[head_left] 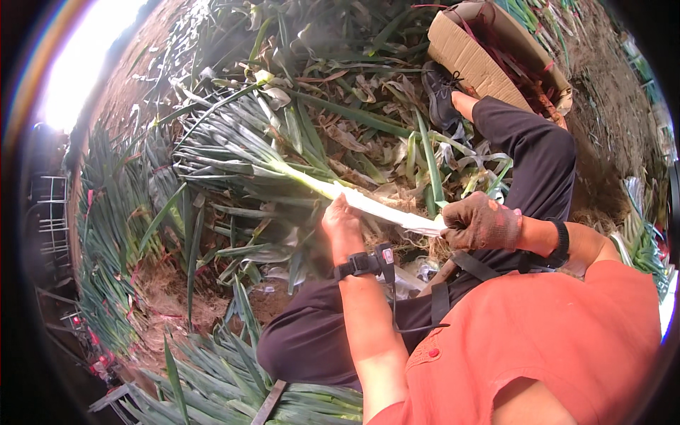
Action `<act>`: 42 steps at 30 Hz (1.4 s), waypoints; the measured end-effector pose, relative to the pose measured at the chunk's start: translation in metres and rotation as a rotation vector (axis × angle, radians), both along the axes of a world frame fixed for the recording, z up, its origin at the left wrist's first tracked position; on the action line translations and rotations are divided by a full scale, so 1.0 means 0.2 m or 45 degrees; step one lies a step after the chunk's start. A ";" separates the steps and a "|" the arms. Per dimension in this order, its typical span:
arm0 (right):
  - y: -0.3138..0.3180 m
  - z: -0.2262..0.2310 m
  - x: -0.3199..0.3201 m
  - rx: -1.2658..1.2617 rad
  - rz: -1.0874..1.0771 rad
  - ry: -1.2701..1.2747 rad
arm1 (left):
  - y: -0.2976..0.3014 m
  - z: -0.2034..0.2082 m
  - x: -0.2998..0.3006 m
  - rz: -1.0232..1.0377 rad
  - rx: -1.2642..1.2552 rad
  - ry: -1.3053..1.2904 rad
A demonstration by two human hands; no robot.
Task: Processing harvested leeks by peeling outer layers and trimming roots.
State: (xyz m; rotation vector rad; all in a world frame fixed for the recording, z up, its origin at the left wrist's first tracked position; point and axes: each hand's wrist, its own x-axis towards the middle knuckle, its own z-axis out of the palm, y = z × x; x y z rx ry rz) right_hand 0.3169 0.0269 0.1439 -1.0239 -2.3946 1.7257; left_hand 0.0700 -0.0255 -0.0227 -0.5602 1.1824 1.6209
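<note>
A long green onion (389,210), thick as a leek, slants across my lap with its white shaft to the right. Its green leaves (234,145) fan out to the upper left over other leaves. My bare left hand (341,219) is closed round the shaft where white turns to green. At the root end, my right hand (482,221) wears a stained dark glove, its fingers curled in against the shaft. Loose peeled skins and thin roots lie just below that end. Whether the glove also holds a small tool is hidden.
Heaps of green onions (117,262) lie along the left, with more at the lower left (234,382). Trimmed leaves (354,92) cover the ground ahead. A cardboard box (474,67) with reddish strips inside stands beside my shoe (443,95). Bare soil (602,106) shows at right.
</note>
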 end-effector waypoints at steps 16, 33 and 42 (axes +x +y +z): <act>-0.04 0.18 0.01 0.146 0.007 -0.022 | 0.04 0.00 -0.03 0.056 -0.057 -0.093; -0.03 0.23 0.03 0.188 -0.035 0.082 | 0.10 0.02 -0.09 0.042 -0.073 0.005; 0.02 0.39 0.11 0.085 -0.068 -0.065 | 0.00 -0.02 -0.17 -0.039 -0.100 0.223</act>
